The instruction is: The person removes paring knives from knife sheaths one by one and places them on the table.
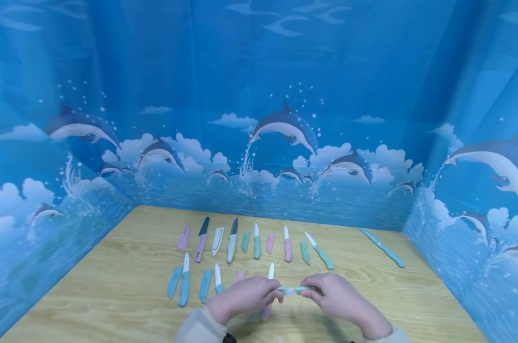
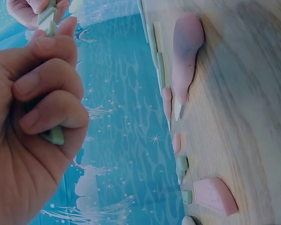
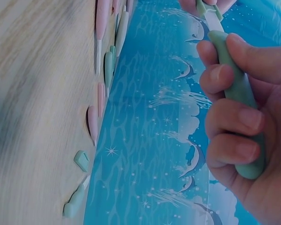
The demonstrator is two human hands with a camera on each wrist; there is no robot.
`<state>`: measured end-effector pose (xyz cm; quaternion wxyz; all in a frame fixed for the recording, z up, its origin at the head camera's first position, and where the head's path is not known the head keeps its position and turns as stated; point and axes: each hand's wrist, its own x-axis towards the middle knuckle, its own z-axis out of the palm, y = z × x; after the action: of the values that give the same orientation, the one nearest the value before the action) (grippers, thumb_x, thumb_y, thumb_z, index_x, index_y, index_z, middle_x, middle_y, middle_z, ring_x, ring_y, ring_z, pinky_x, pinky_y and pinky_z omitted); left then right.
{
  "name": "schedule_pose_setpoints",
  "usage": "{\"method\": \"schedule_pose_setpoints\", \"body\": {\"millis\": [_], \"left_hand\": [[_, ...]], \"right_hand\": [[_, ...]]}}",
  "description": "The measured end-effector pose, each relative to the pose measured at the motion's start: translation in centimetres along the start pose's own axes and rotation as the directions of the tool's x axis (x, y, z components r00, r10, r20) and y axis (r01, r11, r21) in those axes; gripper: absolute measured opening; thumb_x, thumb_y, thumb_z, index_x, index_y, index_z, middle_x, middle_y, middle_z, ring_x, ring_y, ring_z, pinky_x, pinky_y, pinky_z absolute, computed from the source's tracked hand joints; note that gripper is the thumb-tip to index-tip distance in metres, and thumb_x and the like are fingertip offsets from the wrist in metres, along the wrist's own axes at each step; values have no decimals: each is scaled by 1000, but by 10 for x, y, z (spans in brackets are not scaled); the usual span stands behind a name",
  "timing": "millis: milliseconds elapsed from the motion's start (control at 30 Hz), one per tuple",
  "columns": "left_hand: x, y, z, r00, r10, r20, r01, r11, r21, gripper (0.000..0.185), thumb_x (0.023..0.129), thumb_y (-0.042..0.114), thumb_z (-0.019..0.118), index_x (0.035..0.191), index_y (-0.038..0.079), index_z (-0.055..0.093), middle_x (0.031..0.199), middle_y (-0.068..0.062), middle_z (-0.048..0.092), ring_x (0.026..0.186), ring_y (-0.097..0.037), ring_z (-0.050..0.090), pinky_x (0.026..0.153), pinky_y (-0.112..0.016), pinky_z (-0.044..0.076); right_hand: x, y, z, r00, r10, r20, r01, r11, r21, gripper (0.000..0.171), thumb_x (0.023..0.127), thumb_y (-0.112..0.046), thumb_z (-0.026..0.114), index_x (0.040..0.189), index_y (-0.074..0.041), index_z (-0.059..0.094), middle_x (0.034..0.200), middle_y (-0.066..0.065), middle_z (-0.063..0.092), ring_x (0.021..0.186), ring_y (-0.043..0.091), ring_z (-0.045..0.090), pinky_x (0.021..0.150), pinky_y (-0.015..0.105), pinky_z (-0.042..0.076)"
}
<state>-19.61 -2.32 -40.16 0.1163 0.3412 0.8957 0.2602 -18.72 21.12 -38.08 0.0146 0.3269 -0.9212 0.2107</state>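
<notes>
Both hands are held together above the near edge of the worktop (image 1: 113,267). The left hand (image 1: 241,297) has its fingers curled round a pale green sheath (image 2: 47,21), which it pinches near the thumb. The right hand (image 1: 338,295) is closed round the green handle of a small knife (image 3: 239,93), with all fingers wrapped on it. In the right wrist view the white blade goes from the handle into the mouth of the sheath, so knife and sheath touch and make one line. In the head view this long axis lies about level, left to right, between the two hands, with the handle end to the right and the sheath end to the left. Just under the hands a pink knife (image 1: 267,295) lies on the worktop, its white blade pointing away from the person. Farther back, other small knives and sheaths in pink, blue, green and grey lie in two loose rows. One long blue knife (image 1: 382,247) lies apart at the right. The worktop is light wood, and a blue curtain (image 1: 259,71) printed with dolphins and clouds closes it on three sides.
</notes>
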Motion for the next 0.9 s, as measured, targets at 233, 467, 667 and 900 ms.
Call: {"method": "schedule_pose_setpoints", "body": {"millis": [233,467,667,900], "left_hand": [[0,-1,-1,1000,9,5,-9,1000,5,20,103,23,45,105,17,65,68,9,62,58,-2,57,60,-16,45],[-1,-1,-1,1000,11,5,-11,1000,-8,21,103,25,46,105,16,65,70,10,63,58,-3,56,57,-16,44],[-1,-3,0,1000,28,9,-28,1000,-5,19,103,21,46,105,15,65,74,9,66,60,-2,58,60,-15,45],[0,-4,-1,1000,27,-10,-27,999,40,18,101,19,48,105,17,65,90,10,69,65,4,54,66,-15,48]], "right_hand": [[0,1,-1,1000,-13,-10,13,1000,-5,20,94,-32,61,96,-16,72,81,-14,66,64,-6,45,58,21,42],[-1,3,-2,1000,-5,-5,5,1000,8,20,94,-32,61,95,-16,72,78,-16,63,63,-5,44,57,20,41],[-2,5,-3,1000,-10,-7,10,1000,9,20,94,-32,61,95,-15,72,78,-15,64,63,-6,44,57,20,41],[-2,4,-4,1000,-1,-24,0,1000,-18,18,93,-31,63,94,-16,73,77,-16,63,62,-6,45,56,20,41]]}}
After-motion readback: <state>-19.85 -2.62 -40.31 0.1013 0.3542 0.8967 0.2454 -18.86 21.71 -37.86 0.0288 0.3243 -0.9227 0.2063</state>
